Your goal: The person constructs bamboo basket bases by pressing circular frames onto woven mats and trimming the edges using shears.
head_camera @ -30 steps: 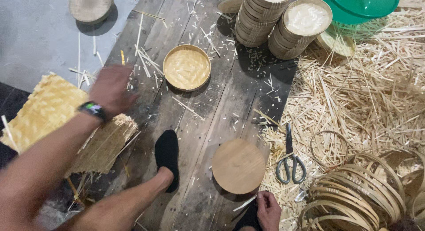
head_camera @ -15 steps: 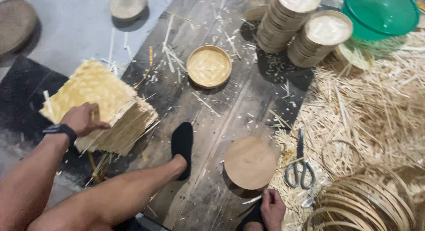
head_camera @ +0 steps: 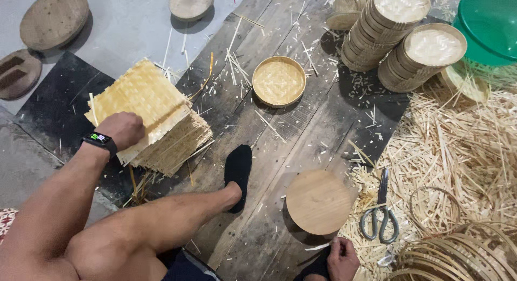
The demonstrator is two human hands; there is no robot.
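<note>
Woven mat stack [head_camera: 153, 116] under left hand [head_camera: 121, 129]; basket [head_camera: 279, 80], scissors [head_camera: 380, 216] nearby.

A round woven tray [head_camera: 279, 80] lies on the dark planks [head_camera: 301, 135], with stacked trays [head_camera: 401, 36] far right. Scissors [head_camera: 380, 213] rest on straw scraps [head_camera: 458, 151] near a wooden disc [head_camera: 319, 201].

we've got a stack of woven bamboo mats [head_camera: 156, 116] | pale yellow, square-ish, flat but skewed | on the dark plank floor, left of our foot

green basin [head_camera: 490, 22] cut by edge; right hand [head_camera: 340, 259] partly cropped below
</note>
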